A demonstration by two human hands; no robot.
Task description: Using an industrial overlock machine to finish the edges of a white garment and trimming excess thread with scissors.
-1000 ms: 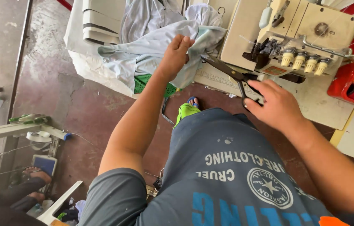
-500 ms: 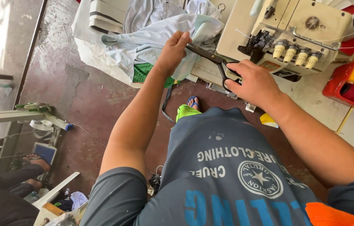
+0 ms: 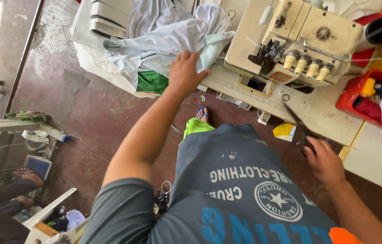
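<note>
Left hand (image 3: pixel 185 72): fingers spread, palm down, resting on the pale blue cloth (image 3: pixel 164 43); grips nothing.
Right hand (image 3: pixel 324 159): curled around the handle of dark scissors (image 3: pixel 300 126), blades pointing up along the table edge.
Pale blue cloth: heaped at the left end of the sewing table (image 3: pixel 322 113), draped over white fabric (image 3: pixel 92 56); a green patterned piece (image 3: pixel 151 82) shows beneath it.
Sewing machine (image 3: pixel 299 40): cream body, four pale knobs in a row, round emblem on top, small orange label at its base.
Red tray (image 3: pixel 358 101): right of the machine, holds thread spools and cloth.
Yellow scrap (image 3: pixel 285 132): under the table edge, near the right hand.
</note>
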